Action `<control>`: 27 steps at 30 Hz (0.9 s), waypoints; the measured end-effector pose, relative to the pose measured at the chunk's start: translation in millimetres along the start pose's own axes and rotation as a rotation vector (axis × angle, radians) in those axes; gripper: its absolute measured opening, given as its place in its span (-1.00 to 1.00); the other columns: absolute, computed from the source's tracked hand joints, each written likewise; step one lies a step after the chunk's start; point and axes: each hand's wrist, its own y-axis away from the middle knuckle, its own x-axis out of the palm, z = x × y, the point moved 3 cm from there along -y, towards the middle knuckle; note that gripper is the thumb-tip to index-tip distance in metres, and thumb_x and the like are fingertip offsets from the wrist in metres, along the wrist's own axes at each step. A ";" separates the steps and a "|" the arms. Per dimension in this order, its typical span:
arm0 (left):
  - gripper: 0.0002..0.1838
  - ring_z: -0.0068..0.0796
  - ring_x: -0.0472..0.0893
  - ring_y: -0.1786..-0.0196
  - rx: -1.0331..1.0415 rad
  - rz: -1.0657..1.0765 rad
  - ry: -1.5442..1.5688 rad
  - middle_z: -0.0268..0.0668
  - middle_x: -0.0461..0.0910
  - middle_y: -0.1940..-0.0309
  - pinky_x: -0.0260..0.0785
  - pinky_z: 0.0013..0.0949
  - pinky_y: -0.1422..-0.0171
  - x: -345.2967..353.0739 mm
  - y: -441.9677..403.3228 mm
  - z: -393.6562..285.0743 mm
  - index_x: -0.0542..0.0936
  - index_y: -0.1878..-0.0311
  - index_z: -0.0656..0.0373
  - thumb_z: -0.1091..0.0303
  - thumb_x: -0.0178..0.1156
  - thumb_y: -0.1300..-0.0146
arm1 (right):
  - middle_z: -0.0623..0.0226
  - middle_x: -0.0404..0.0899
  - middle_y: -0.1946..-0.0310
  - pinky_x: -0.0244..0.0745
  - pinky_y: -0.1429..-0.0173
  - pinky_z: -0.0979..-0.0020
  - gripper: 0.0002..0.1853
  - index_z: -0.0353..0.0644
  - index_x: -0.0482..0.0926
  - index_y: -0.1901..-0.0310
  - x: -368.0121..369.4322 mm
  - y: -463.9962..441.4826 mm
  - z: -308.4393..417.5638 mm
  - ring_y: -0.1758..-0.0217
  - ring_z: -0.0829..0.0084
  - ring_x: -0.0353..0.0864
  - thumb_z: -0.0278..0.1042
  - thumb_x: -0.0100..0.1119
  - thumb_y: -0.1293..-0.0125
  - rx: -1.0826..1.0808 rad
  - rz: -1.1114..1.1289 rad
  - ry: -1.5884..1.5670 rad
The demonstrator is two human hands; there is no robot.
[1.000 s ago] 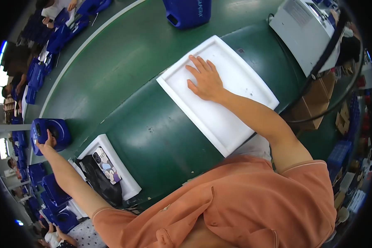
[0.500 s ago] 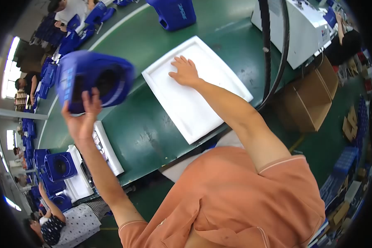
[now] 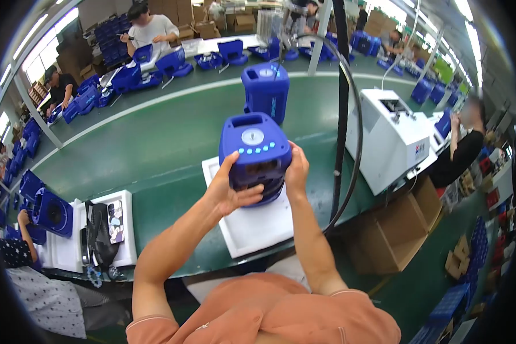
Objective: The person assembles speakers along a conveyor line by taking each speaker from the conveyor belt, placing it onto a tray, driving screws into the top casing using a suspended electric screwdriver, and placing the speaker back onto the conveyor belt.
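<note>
A blue portable speaker (image 3: pixel 254 150), with a handle slot, a round pale dial and a row of light buttons on top, stands upright over the white foam tray (image 3: pixel 243 235). My left hand (image 3: pixel 226 192) grips its near left side, thumb at the top edge and fingers across the dark front opening. Against the right side presses my right hand (image 3: pixel 296 171), its fingers partly hidden behind the casing. Whether the speaker's base rests on the foam is hard to tell. Just beyond it stands another blue speaker (image 3: pixel 265 94) on the green bench.
A white machine (image 3: pixel 384 143) stands to the right behind a hanging black cable (image 3: pixel 341 103). A cardboard box (image 3: pixel 395 235) is below it. At left, a foam tray (image 3: pixel 127 229) holds a black bag (image 3: pixel 99 229). Co-workers sit around the green table (image 3: pixel 155 137) among several blue casings.
The speaker has moved from the left to over the foam tray and now stands upright. My right hand has left the foam and joined the left on the speaker. The view has turned and lifted.
</note>
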 end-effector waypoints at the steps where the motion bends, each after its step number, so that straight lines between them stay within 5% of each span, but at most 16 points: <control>1: 0.03 0.03 0.73 -0.02 -0.018 -0.062 -0.054 0.00 0.50 -0.22 0.68 0.13 -0.05 -1.6 5.7 1.2 0.21 -0.55 0.06 -0.44 0.28 -0.23 | 0.08 0.66 -0.18 0.42 -0.44 0.32 -0.58 -0.45 0.56 -0.24 9.1 -1.7 28.5 -0.32 0.30 0.59 -0.24 -0.06 -0.65 -0.053 -0.018 0.015; 2: 0.12 0.04 0.72 -0.05 -0.039 -0.128 -0.109 -0.01 0.48 -0.25 0.68 0.11 -0.06 -5.7 11.6 3.5 0.14 -0.59 0.06 -0.49 0.29 -0.19 | 0.05 0.63 -0.21 0.40 -0.47 0.32 -0.64 -0.43 0.53 -0.28 26.6 -0.5 66.2 -0.36 0.29 0.58 -0.40 0.05 -0.59 -0.261 0.058 -0.119; 5: 0.10 0.03 0.67 -0.12 0.057 -0.169 -0.479 0.03 0.48 -0.18 0.53 0.24 -0.26 -28.5 29.7 5.1 0.07 -0.62 0.09 -0.44 0.25 -0.27 | 0.02 0.50 -0.36 0.34 -0.51 0.30 -0.55 -0.44 0.37 -0.39 89.2 -24.5 173.7 -0.43 0.27 0.50 -0.41 0.06 -0.58 -0.506 0.156 -0.427; 8: 0.23 0.13 0.35 -0.51 0.642 -0.459 -1.450 0.18 0.13 -0.53 0.16 0.28 -0.58 -108.9 -11.0 40.2 -0.07 -0.66 0.20 -0.34 0.36 -0.20 | -0.25 0.24 -0.46 -0.04 -0.70 0.12 -0.26 -0.60 0.11 -0.47 137.7 -100.8 243.7 -0.60 -0.03 0.18 -0.27 0.11 -0.44 -0.792 -0.186 -0.180; 10: 0.20 0.17 0.14 -0.62 0.687 -0.502 -1.327 0.21 -0.07 -0.60 -0.06 0.21 -0.67 -139.3 -30.9 88.7 -0.06 -0.64 0.26 -0.16 0.42 -0.18 | -0.28 0.07 -0.54 -0.19 -0.72 -0.03 -0.10 -0.56 -0.05 -0.53 148.1 -148.4 271.6 -0.65 -0.15 0.02 -0.22 0.14 -0.33 -0.866 -0.435 0.220; 12: 0.16 0.21 0.00 -0.68 0.802 -0.508 -1.199 0.23 -0.20 -0.65 -0.14 0.13 -0.72 -146.8 -43.0 115.9 -0.05 -0.63 0.30 0.03 0.45 -0.16 | -0.22 0.03 -0.56 -0.11 -0.66 -0.08 0.03 -0.46 -0.12 -0.57 144.5 -209.3 289.4 -0.65 -0.10 0.01 -0.11 0.26 -0.27 -0.605 -0.533 0.512; 13: 0.15 0.23 -0.04 -0.69 0.893 -0.494 -1.132 0.23 -0.23 -0.66 -0.11 0.08 -0.72 -146.2 -46.8 123.8 -0.04 -0.63 0.32 0.12 0.45 -0.15 | -0.12 0.32 -0.46 0.19 -0.55 0.10 -0.14 -0.39 0.16 -0.54 145.8 -227.6 289.4 -0.54 0.05 0.30 -0.13 0.28 -0.34 -0.820 -0.963 0.490; 14: 0.13 0.25 -0.07 -0.70 0.978 -0.485 -1.062 0.23 -0.25 -0.67 -0.08 0.04 -0.72 -144.5 -46.4 130.2 -0.04 -0.62 0.33 0.21 0.46 -0.14 | -0.26 0.63 -0.13 0.36 -0.41 -0.15 -0.46 -0.39 0.53 -0.20 128.8 -256.5 297.1 -0.28 -0.12 0.61 -0.11 0.21 -0.37 -0.500 -0.787 0.769; 17: 0.11 0.30 -0.07 -0.69 0.965 -0.437 -1.066 0.25 -0.28 -0.67 0.01 0.03 -0.70 -130.3 -36.1 131.8 -0.05 -0.64 0.27 0.35 0.40 -0.09 | -0.17 0.74 0.16 0.62 0.01 -0.08 -0.55 -0.35 0.67 0.06 104.1 -339.9 287.7 0.09 -0.12 0.77 -0.03 0.19 -0.40 -0.604 -0.673 0.754; 18: 0.12 0.31 -0.07 -0.69 0.962 -0.423 -1.044 0.26 -0.28 -0.67 0.00 0.04 -0.70 -129.6 -37.2 130.4 -0.06 -0.64 0.26 0.35 0.40 -0.09 | -0.16 0.73 0.19 0.61 -0.02 -0.08 -0.53 -0.35 0.68 0.10 100.2 -335.8 289.9 0.06 -0.08 0.76 0.03 0.18 -0.44 -0.432 -0.271 0.356; 20: 0.14 0.33 -0.08 -0.68 0.994 -0.404 -1.061 0.28 -0.30 -0.66 -0.02 0.07 -0.70 -127.3 -38.0 128.5 -0.07 -0.64 0.25 0.34 0.41 -0.08 | -0.22 0.69 -0.03 0.53 -0.21 -0.07 -0.38 -0.36 0.63 -0.12 105.0 -278.9 304.3 -0.11 -0.15 0.70 0.17 0.07 -0.50 -0.774 -0.530 0.343; 21: 0.14 0.33 -0.09 -0.68 0.999 -0.391 -1.050 0.29 -0.30 -0.66 -0.03 0.08 -0.70 -127.4 -40.0 128.4 -0.07 -0.64 0.24 0.33 0.41 -0.07 | -0.25 0.65 -0.11 0.44 -0.33 -0.06 -0.33 -0.33 0.53 -0.29 113.2 -252.7 320.5 -0.20 -0.22 0.62 0.18 0.03 -0.51 -0.551 -0.357 1.044; 22: 0.14 0.34 -0.09 -0.68 1.000 -0.380 -1.041 0.29 -0.31 -0.66 -0.04 0.09 -0.70 -128.5 -40.5 130.0 -0.07 -0.64 0.24 0.33 0.42 -0.07 | -0.30 0.57 -0.21 0.35 -0.44 -0.03 -0.30 -0.37 0.42 -0.37 93.1 -313.5 301.7 -0.37 -0.23 0.50 0.14 0.04 -0.51 -0.614 -0.430 0.688; 24: 0.15 0.36 -0.16 -0.69 0.992 -0.385 -1.023 0.30 -0.33 -0.66 -0.06 0.09 -0.71 -126.7 -43.5 135.8 -0.06 -0.64 0.24 0.31 0.44 -0.05 | -0.31 0.40 -0.40 0.26 -0.52 0.02 -0.23 -0.37 0.29 -0.48 99.1 -339.6 296.3 -0.51 -0.21 0.35 0.16 0.00 -0.52 -1.050 -0.515 0.584; 27: 0.12 0.41 -0.25 -0.69 0.994 -0.402 -1.002 0.29 -0.36 -0.66 -0.11 0.11 -0.72 -113.0 -47.6 147.3 -0.04 -0.63 0.24 0.43 0.37 -0.03 | -0.34 0.22 -0.51 0.19 -0.58 0.07 -0.14 -0.42 0.16 -0.55 116.2 -254.4 305.8 -0.59 -0.19 0.23 0.20 -0.04 -0.52 -0.749 -0.410 0.399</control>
